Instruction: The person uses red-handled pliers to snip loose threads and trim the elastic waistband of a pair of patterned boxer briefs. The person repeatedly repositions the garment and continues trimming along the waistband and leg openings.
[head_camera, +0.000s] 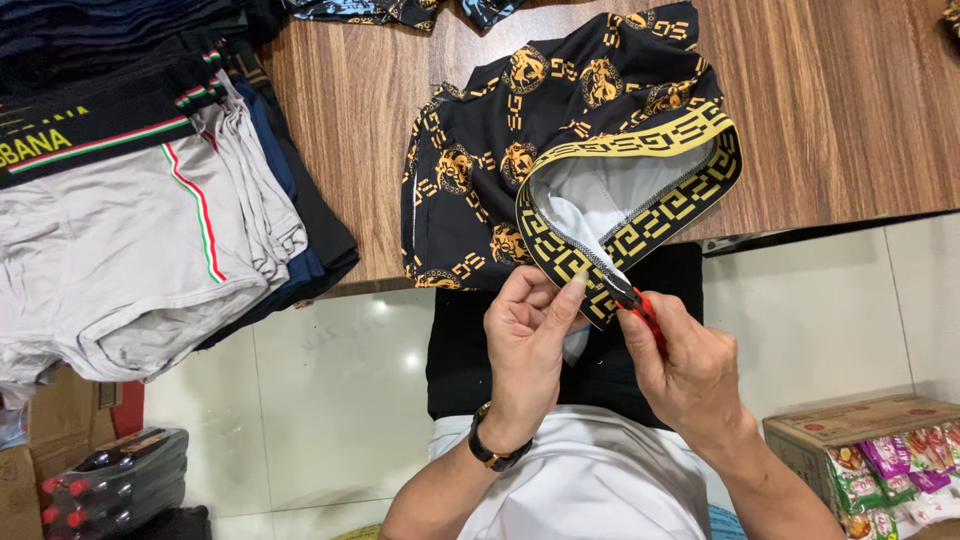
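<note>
wooden table | glossy white tiled floor | ceiling light glare

Red-handled tool mostly hidden inside right hand, kind impossible to tell. Grey underwear stack cut off by left edge. Cardboard box of snack packets cropped at lower right corner. Both forearms cut off by bottom edge.

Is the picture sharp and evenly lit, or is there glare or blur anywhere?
Head view: mostly sharp and evenly lit; the patterned black-and-gold underwear and both hands, left hand and right hand, are crisp; bright light spots glare off the glossy floor; soft shadows under the table edge; slight wide-angle bending at the borders.
</note>
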